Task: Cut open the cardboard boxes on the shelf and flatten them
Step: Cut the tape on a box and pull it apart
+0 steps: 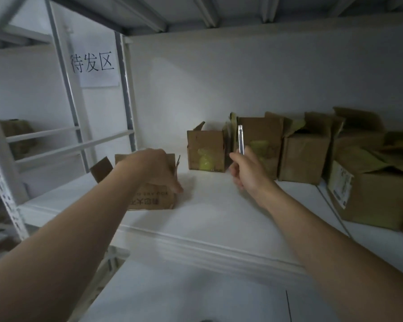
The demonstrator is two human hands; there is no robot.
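Observation:
A small cardboard box (154,199) with printed lettering and raised flaps stands near the front left of the white shelf (219,212). My left hand (153,168) reaches over its open top and grips its right wall. My right hand (247,171) is raised to the right of it and holds a silver utility knife (241,139) pointing upward. Behind the knife stand a small box with yellow tape (206,149) and a taller box (263,140).
More opened cardboard boxes (305,152) line the back right, and a large one with a white label (370,194) stands at the far right. A paper sign (96,63) hangs on the white upright at left. Another shelf board lies below.

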